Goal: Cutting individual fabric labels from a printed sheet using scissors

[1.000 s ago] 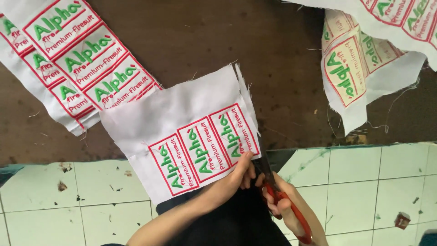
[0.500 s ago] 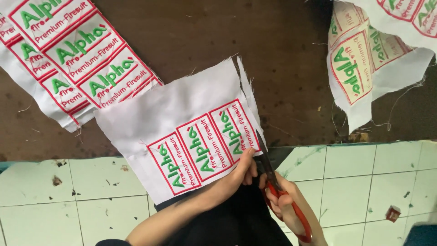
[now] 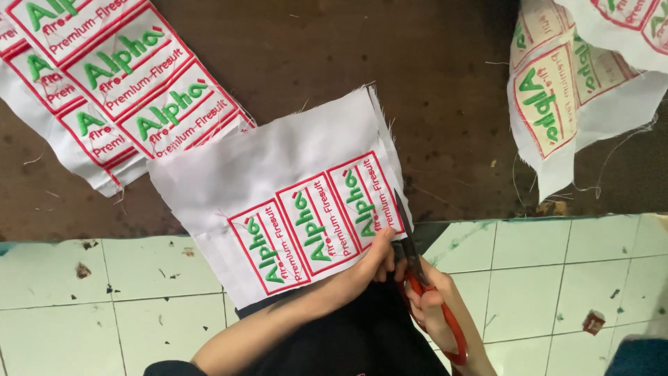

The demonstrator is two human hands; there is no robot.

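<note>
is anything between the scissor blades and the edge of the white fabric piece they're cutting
Nothing visible. The scissors in the right hand already meet the right edge of the white fabric piece, beside the left hand pinning it.

White label cloth (image 3: 278, 167) in left hand (image 3: 376, 261), red-handled scissors (image 3: 424, 285) in right hand (image 3: 431, 306), on dark table (image 3: 431, 90).

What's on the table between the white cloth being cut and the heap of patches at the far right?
In the head view, only bare dark wooden table with a few loose threads lies between the white cloth and the heap of patches.
</note>
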